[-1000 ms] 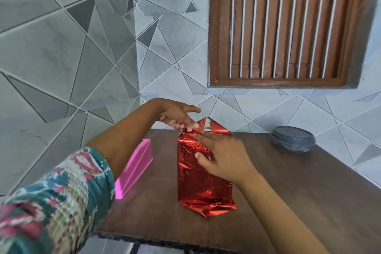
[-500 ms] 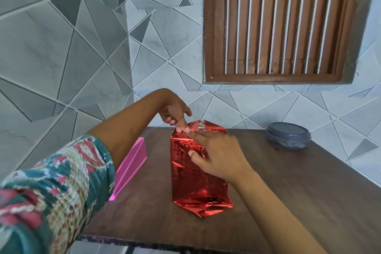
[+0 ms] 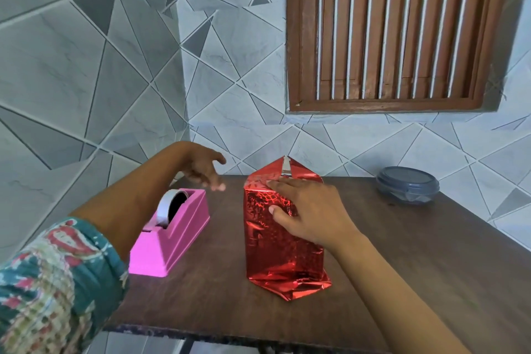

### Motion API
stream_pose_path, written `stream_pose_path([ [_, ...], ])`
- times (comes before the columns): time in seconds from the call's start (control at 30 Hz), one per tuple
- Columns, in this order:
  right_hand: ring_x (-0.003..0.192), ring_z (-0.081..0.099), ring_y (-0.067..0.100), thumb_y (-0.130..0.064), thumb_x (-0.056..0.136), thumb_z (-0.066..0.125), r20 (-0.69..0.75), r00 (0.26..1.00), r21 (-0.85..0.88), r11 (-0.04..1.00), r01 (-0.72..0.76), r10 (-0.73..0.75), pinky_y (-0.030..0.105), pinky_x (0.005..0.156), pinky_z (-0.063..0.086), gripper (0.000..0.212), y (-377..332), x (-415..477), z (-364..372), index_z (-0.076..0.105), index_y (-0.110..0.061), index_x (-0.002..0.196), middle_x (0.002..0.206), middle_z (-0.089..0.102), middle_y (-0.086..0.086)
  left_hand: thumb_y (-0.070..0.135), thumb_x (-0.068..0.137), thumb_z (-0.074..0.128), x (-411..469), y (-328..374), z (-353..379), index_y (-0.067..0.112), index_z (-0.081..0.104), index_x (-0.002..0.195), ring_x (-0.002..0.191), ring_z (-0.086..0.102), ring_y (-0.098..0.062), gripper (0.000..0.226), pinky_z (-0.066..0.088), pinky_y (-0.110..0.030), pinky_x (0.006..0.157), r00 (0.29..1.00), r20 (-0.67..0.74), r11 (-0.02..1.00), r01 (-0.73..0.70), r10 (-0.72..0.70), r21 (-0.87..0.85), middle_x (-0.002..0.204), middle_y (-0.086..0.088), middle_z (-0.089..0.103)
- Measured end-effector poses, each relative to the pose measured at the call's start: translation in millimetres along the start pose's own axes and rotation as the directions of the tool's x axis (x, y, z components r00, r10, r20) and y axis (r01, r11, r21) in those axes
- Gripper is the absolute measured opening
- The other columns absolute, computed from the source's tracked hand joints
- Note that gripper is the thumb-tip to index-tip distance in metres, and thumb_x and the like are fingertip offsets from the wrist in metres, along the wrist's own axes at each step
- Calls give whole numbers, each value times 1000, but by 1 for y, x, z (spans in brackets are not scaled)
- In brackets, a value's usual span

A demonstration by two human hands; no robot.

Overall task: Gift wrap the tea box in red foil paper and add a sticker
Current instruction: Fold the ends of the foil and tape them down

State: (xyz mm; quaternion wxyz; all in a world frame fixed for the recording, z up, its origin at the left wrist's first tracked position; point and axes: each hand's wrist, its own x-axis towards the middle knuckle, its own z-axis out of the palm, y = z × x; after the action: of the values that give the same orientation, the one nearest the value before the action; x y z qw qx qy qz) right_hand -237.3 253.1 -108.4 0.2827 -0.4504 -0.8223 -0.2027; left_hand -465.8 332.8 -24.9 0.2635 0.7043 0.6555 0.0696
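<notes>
Dark brown wood: the tabletop (image 3: 431,267) carries everything in view. Near its middle the tea box (image 3: 275,253) stands upright, already clad in red foil paper, with the bottom fold splayed out toward you and the top drawn into a peak. To its left, apart from it, lies a pink tape dispenser (image 3: 178,236) holding a white tape roll (image 3: 169,207). At the far right edge sits a grey-blue lidded container (image 3: 408,185).

Your right hand (image 3: 310,210) presses the top fold down. Its fingers lie straight across the fold and its thumb is on the front face, so it steadies rather than clasps. Your left hand (image 3: 204,169), which half a second ago pinched that same fold, has come away. It now hangs over the dispenser's far end with fingers loosely spread, holding nothing.

The fold therefore depends on one hand, and the likely next step is fetching tape to fix it. A small silvery tab (image 3: 286,167) stands at the peak. No sticker is visible, and no brand, label or writing can be read.
</notes>
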Motion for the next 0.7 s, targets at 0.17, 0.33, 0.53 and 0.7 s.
stream_pose_path([
  [0.17,94,68,20,-54,77,33,0,1000,-3,1000,-28,28,28,64,50,57,-1,0,3,65,-29,117,112,69,-6,5,87,60,-14,16,19,15,66,101,70,58,-12,19,48,-21,62,768,-470,834,-540,436,-109,86,-9,67],
  [0.33,91,68,20,-52,77,37,9,999,5,999,-36,36,28,62,49,54,0,-2,2,65,-28,115,112,69,-6,16,86,53,-8,24,51,22,72,103,90,59,6,26,42,-11,83,654,-335,718,-687,679,114,94,13,66],
  [0.53,95,67,18,-52,77,37,13,999,15,999,-30,29,27,63,49,53,-1,-3,0,66,-27,114,112,69,-6,54,78,20,10,2,53,31,62,120,103,38,-12,64,24,-23,90,722,-280,752,-487,633,444,104,8,42],
  [0.7,87,69,18,-51,75,39,4,999,-9,999,-41,41,26,58,51,50,-2,-3,-1,68,-28,109,103,71,-6,40,86,14,6,-6,49,34,58,124,114,35,-12,58,21,-21,99,696,-469,830,-530,543,174,108,3,40],
])
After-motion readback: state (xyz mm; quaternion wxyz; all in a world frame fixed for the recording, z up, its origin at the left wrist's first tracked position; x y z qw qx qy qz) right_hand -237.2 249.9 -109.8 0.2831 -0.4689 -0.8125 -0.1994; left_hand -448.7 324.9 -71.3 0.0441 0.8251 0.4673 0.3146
